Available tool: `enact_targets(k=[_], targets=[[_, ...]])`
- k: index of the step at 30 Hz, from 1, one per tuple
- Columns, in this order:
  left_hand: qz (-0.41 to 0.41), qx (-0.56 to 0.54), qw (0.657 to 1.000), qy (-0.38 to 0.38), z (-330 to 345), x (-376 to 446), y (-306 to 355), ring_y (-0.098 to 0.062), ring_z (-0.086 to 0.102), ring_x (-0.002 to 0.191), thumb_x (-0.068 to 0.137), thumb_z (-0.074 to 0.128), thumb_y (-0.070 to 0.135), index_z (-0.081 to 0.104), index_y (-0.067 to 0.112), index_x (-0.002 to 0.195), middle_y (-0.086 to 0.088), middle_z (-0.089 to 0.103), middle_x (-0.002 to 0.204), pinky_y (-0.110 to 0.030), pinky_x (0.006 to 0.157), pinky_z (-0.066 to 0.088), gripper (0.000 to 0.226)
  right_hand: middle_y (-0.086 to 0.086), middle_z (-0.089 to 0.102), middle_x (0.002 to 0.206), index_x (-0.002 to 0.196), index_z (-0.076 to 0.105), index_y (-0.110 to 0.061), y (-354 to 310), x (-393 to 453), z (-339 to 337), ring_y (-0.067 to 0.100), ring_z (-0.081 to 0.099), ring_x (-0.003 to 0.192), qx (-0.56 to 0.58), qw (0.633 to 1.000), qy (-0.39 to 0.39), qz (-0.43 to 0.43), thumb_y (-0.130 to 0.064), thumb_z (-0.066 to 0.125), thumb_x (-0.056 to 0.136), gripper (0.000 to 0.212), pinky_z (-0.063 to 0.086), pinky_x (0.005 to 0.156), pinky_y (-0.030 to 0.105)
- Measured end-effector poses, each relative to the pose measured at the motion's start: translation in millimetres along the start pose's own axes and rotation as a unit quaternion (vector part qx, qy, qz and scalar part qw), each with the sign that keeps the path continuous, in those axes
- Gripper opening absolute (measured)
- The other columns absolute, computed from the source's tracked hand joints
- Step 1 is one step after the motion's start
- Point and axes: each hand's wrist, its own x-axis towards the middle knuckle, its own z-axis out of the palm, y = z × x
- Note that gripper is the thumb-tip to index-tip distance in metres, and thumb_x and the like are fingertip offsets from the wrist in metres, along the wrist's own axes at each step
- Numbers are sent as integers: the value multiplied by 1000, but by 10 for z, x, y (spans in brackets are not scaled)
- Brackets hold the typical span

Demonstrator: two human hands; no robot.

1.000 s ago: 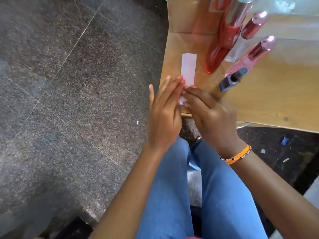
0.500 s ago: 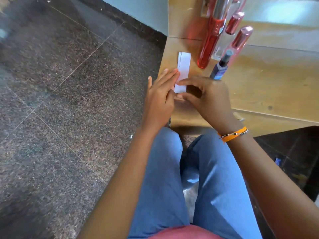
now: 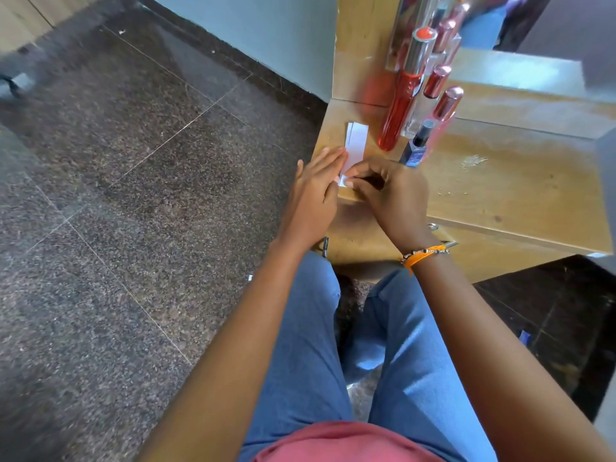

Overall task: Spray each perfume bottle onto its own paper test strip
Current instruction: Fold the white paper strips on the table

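Observation:
White paper test strips (image 3: 356, 141) lie stacked near the left front corner of the wooden table (image 3: 520, 191). My left hand (image 3: 316, 195) rests flat, fingers together, its fingertips pressing the strips' left edge. My right hand (image 3: 390, 191) is curled, pinching the near end of the strips with thumb and forefinger. Just behind stand a tall red bottle with a silver cap (image 3: 405, 95), a clear bottle with a pink cap (image 3: 433, 91), a pink bottle with a pink cap (image 3: 445, 111) and a small blue bottle with a black sprayer (image 3: 416, 148).
A mirror (image 3: 500, 25) rises behind the bottles and reflects them. The table's left edge drops to a dark speckled tiled floor (image 3: 133, 195). My knees in blue jeans (image 3: 333, 328) are below the table's front edge. An orange bracelet (image 3: 423, 256) circles my right wrist.
The view has tilted up and pulled back. My right hand has curled from flat fingers into a pinch on the strips' near end; the left hand stays pressed beside them.

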Motion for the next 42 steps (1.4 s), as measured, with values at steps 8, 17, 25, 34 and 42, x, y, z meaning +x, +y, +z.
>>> enact_targets(k=[8, 17, 25, 34, 42], targets=[[2, -2, 1000, 3, 12, 13, -27, -15, 31, 140, 91, 37, 1, 48, 10, 134, -3, 46, 143, -42, 116, 9, 45, -14, 68, 69, 76, 70, -30, -24, 92, -15, -2, 62, 68, 41, 997, -27, 63, -15, 74, 76, 16, 43, 61, 10], [6, -4, 1000, 1, 8, 10, -25, -16, 30, 140, 92, 36, 3, 48, 10, 134, -4, 45, 144, -41, 117, 8, 44, -21, 64, 64, 70, 67, -32, -51, 61, 3, -2, 63, 67, 85, 993, 0, 84, -10, 74, 75, 24, 50, 67, 21], [-6, -16, 1000, -6, -15, 8, 14, -15, 28, 141, 93, 37, 1, 46, 10, 135, -3, 44, 145, -47, 118, 10, 44, -12, 69, 75, 76, 70, -24, -72, -64, 8, 6, 66, 72, 193, 977, 55, 65, -1, 70, 77, 23, 53, 74, 27], [-62, -25, 992, 112, -204, -132, 437, -21, 58, 98, 95, 39, 25, 67, 13, 101, -3, 64, 102, -27, 82, 41, 32, -6, 67, 75, 76, 73, -12, -148, -309, -200, -9, 43, 87, 84, 979, 170, -68, -6, 70, 80, 8, 38, 79, 16], [-236, -312, 919, -49, -245, -215, 783, -9, 61, 74, 93, 53, 17, 66, 19, 79, 2, 66, 77, -18, 65, 49, 19, -13, 69, 82, 82, 73, -15, -189, -626, -384, 5, 49, 93, 87, 976, 137, -147, -13, 72, 81, 2, 43, 82, 30]])
